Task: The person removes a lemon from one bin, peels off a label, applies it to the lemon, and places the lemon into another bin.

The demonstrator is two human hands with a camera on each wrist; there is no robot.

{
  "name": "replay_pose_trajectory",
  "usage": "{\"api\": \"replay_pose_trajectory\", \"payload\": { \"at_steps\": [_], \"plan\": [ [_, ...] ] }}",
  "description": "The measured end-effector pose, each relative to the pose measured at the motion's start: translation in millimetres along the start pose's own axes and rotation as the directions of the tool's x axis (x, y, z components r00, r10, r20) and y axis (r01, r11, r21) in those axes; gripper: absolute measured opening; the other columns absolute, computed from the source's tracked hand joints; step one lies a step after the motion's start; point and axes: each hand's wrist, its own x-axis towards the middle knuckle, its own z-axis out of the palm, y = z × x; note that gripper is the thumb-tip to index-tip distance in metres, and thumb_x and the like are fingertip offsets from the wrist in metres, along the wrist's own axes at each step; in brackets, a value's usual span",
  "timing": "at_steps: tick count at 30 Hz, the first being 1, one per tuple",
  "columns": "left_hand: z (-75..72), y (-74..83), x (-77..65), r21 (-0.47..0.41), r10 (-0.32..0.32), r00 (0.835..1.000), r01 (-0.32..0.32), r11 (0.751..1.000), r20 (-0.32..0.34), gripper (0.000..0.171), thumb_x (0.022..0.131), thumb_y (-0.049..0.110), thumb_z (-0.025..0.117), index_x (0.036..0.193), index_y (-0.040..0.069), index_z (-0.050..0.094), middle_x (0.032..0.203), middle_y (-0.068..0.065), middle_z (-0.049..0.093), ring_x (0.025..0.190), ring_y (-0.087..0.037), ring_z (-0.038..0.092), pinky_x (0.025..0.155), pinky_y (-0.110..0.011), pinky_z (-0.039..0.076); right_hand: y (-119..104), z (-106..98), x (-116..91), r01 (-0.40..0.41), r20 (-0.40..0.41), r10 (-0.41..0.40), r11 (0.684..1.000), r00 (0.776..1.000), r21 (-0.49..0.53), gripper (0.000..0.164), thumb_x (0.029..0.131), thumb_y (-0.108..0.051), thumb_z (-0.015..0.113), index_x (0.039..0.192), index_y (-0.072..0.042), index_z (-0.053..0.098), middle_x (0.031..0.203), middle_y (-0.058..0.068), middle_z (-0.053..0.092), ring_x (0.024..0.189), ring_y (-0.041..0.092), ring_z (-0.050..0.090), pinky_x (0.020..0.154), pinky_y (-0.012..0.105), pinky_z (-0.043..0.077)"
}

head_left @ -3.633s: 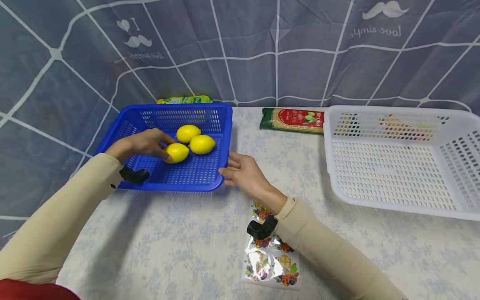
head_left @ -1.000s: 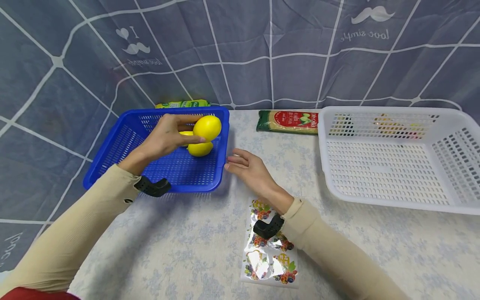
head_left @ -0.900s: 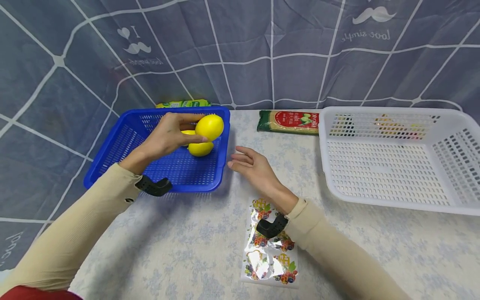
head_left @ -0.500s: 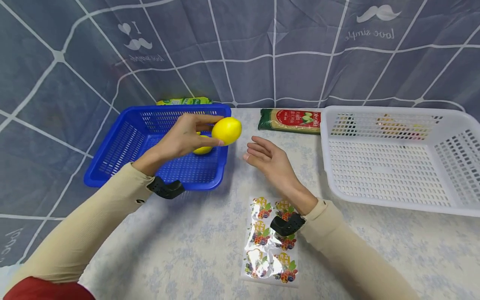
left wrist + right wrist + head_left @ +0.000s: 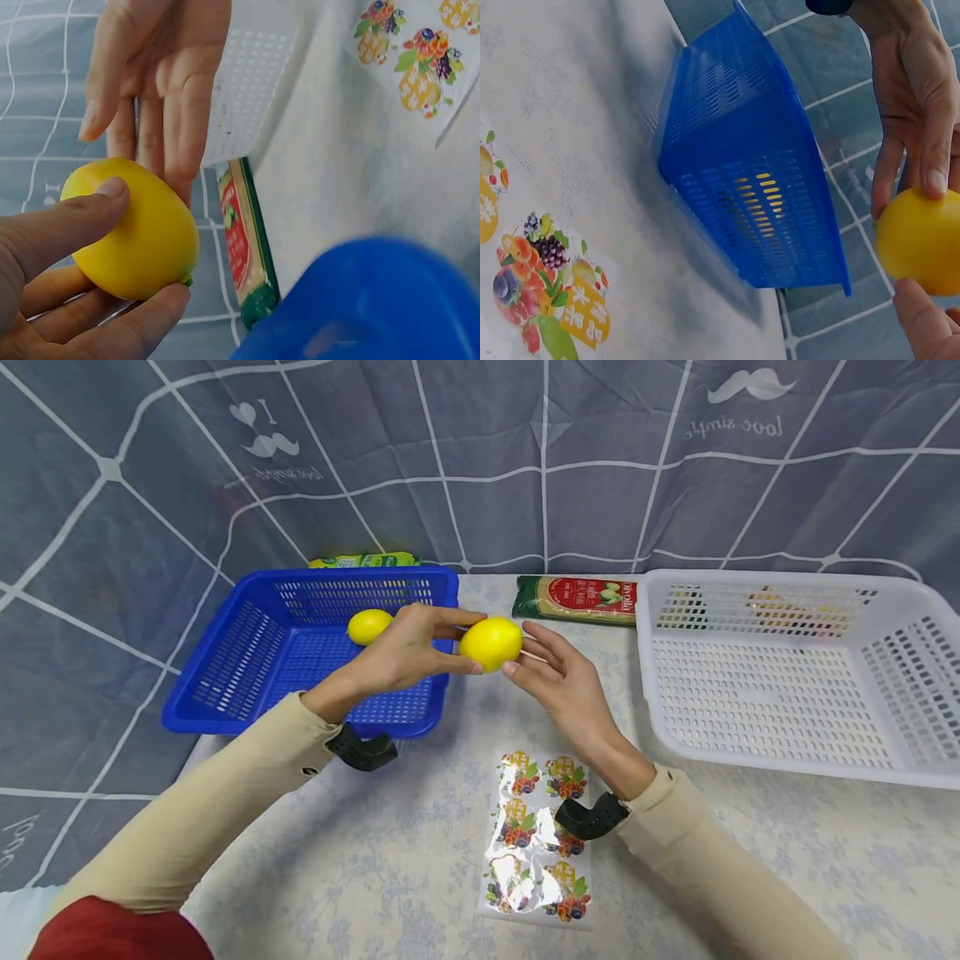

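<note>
My left hand (image 5: 408, 652) pinches a yellow lemon (image 5: 491, 643) between thumb and fingers, above the table just right of the blue basket (image 5: 442, 693). My right hand (image 5: 562, 685) faces it from the right, fingertips right at the lemon's end. In the left wrist view, the right hand's fingers (image 5: 172, 120) stretch straight out behind the lemon (image 5: 142, 232), its thumb apart from it. The right wrist view has the lemon (image 5: 922, 240) at the right edge, a right fingertip close under it. Another lemon (image 5: 370, 627) lies in the basket, partly covered by my left hand.
A white plastic basket (image 5: 765, 760) stands at the right. A red and green pasta packet (image 5: 573, 599) lies by the curtain, and a green-yellow packet (image 5: 363, 561) sits behind the blue basket. A glossy sheet of fruit stickers (image 5: 536, 852) lies on the table in front.
The left hand has picked a lemon out of the blue basket and carried it right. The right hand has left the basket's rim, moving right and up to meet the lemon.
</note>
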Motion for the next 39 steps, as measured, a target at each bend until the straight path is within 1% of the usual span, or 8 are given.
{"api": "replay_pose_trajectory", "payload": {
  "at_steps": [4,9,12,18,24,29,33,39],
  "plan": [
    [8.3,2.5,2.6,0.016,0.026,0.999,-0.027,1.0,0.019,0.057,0.085,0.011,0.078,0.136,-0.003,0.055,0.134,-0.016,0.059,0.116,-0.029,0.062,0.095,-0.038,0.052,0.7,-4.5,-3.2,0.018,-0.018,-0.018,1.0,1.0,0.011,0.063,0.094,-0.017,0.067,0.151,-0.014,0.038,0.143,0.006,0.049,0.123,0.019,0.056,0.098,0.031,0.05],
    [18.0,6.9,5.6,0.098,0.043,0.998,-0.047,0.994,0.04,0.057,0.085,0.014,0.079,0.135,-0.002,0.057,0.129,-0.014,0.063,0.114,-0.027,0.063,0.093,-0.037,0.053,3.2,-8.5,-6.8,0.023,-0.025,-0.021,0.998,0.999,0.064,0.059,0.095,-0.012,0.066,0.148,-0.015,0.042,0.139,0.01,0.049,0.117,0.024,0.06,0.094,0.035,0.052],
    [23.5,9.3,6.6,0.143,0.062,0.997,-0.069,0.987,0.054,0.056,0.084,0.014,0.079,0.133,-0.002,0.058,0.124,-0.013,0.066,0.113,-0.026,0.064,0.09,-0.035,0.054,6.0,-10.4,-8.9,0.021,-0.017,-0.02,0.996,1.0,0.083,0.054,0.095,-0.009,0.064,0.145,-0.011,0.045,0.136,0.011,0.049,0.115,0.025,0.061,0.091,0.035,0.054],
    [33.6,8.6,7.9,0.173,0.071,0.996,-0.08,0.982,0.06,0.053,0.085,0.013,0.079,0.132,-0.002,0.06,0.122,-0.012,0.067,0.11,-0.025,0.065,0.087,-0.034,0.054,14.3,-15.9,-13.5,-0.014,0.002,0.014,0.997,1.0,0.073,0.054,0.096,-0.01,0.063,0.145,-0.004,0.042,0.138,0.012,0.047,0.114,0.024,0.062,0.09,0.035,0.054],
    [44.9,10.5,9.0,0.169,0.064,0.996,-0.074,0.983,0.062,0.052,0.085,0.011,0.078,0.132,-0.003,0.059,0.124,-0.013,0.066,0.11,-0.024,0.064,0.09,-0.035,0.054,19.3,-21.1,-17.6,-0.047,-0.006,0.047,0.999,0.999,0.011,0.057,0.094,-0.017,0.067,0.146,-0.01,0.044,0.139,0.007,0.049,0.118,0.021,0.061,0.093,0.032,0.053],
    [55.1,8.7,10.6,0.168,0.013,0.999,-0.018,0.986,0.03,0.056,0.085,0.011,0.078,0.134,-0.004,0.056,0.128,-0.015,0.063,0.11,-0.023,0.063,0.09,-0.036,0.053,24.1,-24.4,-17.8,-0.071,-0.028,0.07,0.996,0.997,-0.045,0.058,0.094,-0.02,0.068,0.146,-0.01,0.044,0.139,0.007,0.051,0.118,0.019,0.06,0.094,0.03,0.052],
    [64.8,4.9,10.7,0.131,-0.025,1.0,0.026,0.991,-0.006,0.057,0.086,0.011,0.076,0.136,-0.005,0.054,0.133,-0.017,0.06,0.114,-0.026,0.062,0.093,-0.035,0.053,28.6,-27.2,-18.2,-0.085,-0.047,0.084,0.996,0.995,-0.026,0.057,0.095,-0.017,0.067,0.146,-0.007,0.043,0.14,0.01,0.05,0.116,0.02,0.062,0.092,0.03,0.053],
    [78.8,-4.0,9.3,0.029,0.005,0.995,-0.002,1.0,-0.103,0.055,0.088,0.009,0.075,0.136,-0.006,0.053,0.135,-0.018,0.058,0.119,-0.028,0.059,0.096,-0.037,0.051,31.0,-30.1,-17.7,-0.097,-0.057,0.102,0.993,0.993,0.072,0.057,0.097,-0.008,0.062,0.148,-0.002,0.037,0.141,0.014,0.045,0.117,0.024,0.061,0.094,0.037,0.051]
  ]
}}
